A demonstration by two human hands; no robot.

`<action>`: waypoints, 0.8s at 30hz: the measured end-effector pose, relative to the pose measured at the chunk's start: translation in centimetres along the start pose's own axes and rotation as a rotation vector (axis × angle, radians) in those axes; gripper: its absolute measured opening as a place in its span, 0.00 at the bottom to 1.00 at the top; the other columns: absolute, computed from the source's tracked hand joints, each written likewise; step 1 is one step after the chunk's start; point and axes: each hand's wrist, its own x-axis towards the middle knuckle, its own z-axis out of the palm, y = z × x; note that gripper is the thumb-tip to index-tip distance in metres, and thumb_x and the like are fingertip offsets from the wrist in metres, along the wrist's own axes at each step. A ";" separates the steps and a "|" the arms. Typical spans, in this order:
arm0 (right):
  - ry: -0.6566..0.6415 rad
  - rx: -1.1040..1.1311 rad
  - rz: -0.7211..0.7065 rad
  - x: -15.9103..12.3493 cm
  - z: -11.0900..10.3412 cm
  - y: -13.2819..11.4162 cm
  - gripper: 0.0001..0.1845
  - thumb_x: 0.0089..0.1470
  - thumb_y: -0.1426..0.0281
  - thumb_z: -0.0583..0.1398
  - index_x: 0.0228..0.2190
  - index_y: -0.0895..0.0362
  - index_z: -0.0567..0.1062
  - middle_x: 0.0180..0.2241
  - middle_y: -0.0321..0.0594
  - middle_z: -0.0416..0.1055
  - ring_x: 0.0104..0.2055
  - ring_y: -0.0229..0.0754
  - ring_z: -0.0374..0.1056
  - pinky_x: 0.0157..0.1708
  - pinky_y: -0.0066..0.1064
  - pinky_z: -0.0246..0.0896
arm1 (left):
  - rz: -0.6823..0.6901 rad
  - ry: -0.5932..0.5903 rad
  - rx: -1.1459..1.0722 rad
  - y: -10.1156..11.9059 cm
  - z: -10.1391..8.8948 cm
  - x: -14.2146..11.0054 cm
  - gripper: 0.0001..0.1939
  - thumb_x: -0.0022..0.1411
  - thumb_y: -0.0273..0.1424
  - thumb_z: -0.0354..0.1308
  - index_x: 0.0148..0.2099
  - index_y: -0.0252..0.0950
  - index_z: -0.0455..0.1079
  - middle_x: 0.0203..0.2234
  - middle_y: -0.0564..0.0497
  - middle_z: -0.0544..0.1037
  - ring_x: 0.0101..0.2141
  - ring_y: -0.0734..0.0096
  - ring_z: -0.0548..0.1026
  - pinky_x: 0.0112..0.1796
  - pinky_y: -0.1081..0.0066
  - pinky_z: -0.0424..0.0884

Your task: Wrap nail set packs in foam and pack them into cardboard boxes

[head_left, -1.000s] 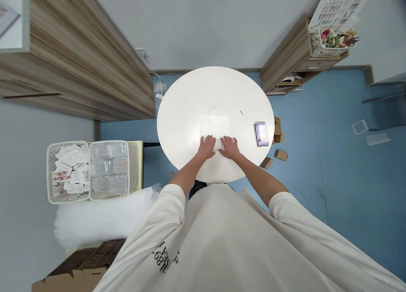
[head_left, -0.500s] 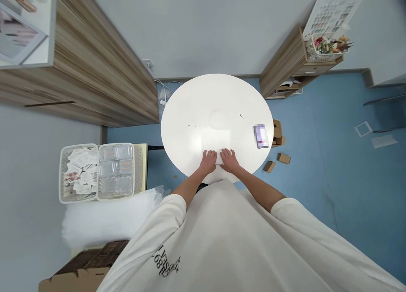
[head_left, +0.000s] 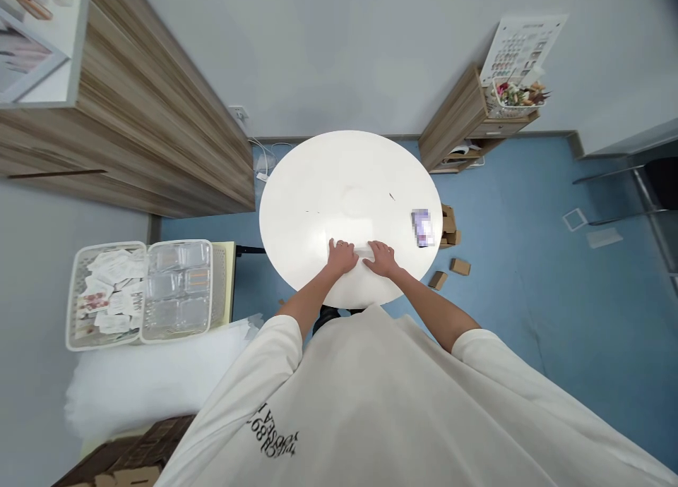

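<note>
My hands rest at the near edge of a round white table. Between them lies a narrow fold of white sheet material, pale against the tabletop. My left hand presses on its left end with the fingers curled over it. My right hand lies on its right end, and its fingers cover part of the fold. Much of the sheet is hidden by my hands. A phone with a blurred screen lies on the table to the right of my right hand, apart from it.
A wire basket of printed cards and a clear compartment tray stand at left, above a white plastic bundle. Small cardboard boxes lie on the blue floor at right. A wooden cabinet runs along the upper left.
The flat white square seen earlier on the table now shows only as a narrow fold between my hands. My hands have shifted slightly left with it, and the view has turned a little.
</note>
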 end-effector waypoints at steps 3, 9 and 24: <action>0.062 0.023 0.127 -0.9 -0.5 0.8 0.40 0.64 0.54 0.52 0.70 0.55 0.48 0.71 0.51 0.48 0.71 0.54 0.43 0.66 0.47 0.41 | -0.019 0.060 -0.016 0.0 -0.1 1.4 0.19 0.68 0.30 0.46 0.57 0.34 0.70 0.50 0.37 0.75 0.58 0.49 0.67 0.65 0.45 0.42; -0.008 0.053 0.244 -2.9 -0.8 2.7 0.37 0.65 0.57 0.52 0.70 0.54 0.50 0.71 0.50 0.48 0.70 0.54 0.46 0.65 0.47 0.45 | -0.018 0.060 0.012 -0.4 0.4 2.8 0.26 0.66 0.31 0.49 0.65 0.32 0.63 0.59 0.33 0.68 0.62 0.44 0.62 0.65 0.43 0.44; 0.073 0.317 0.543 2.0 1.3 -0.2 0.28 0.61 0.53 0.54 0.56 0.56 0.66 0.58 0.55 0.64 0.60 0.57 0.61 0.56 0.48 0.59 | -0.040 0.010 -0.023 0.1 0.6 1.9 0.30 0.65 0.33 0.53 0.69 0.36 0.59 0.67 0.34 0.60 0.69 0.43 0.52 0.67 0.40 0.39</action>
